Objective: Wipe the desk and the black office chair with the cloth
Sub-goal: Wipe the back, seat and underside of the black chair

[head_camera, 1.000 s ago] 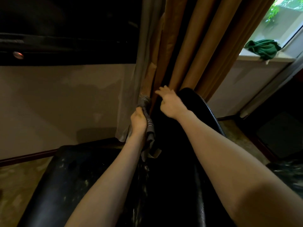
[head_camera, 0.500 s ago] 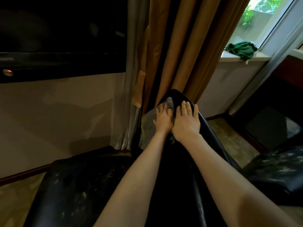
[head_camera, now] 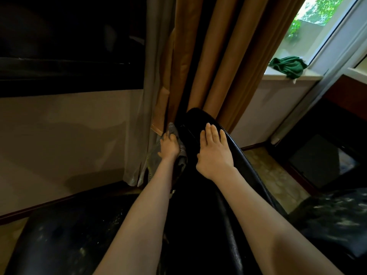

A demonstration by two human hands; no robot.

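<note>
Cloth [head_camera: 182,151] in left hand [head_camera: 168,148], seemingly against chair [head_camera: 198,205]

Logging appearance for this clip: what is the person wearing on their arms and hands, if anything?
Nothing visible. The left forearm and right forearm are bare down to the frame's lower edge, with no sleeve or cuff in view. The left hand and right hand are ungloved, and no watch, bracelet or ring shows on the parts seen, though the light is dim.
</note>
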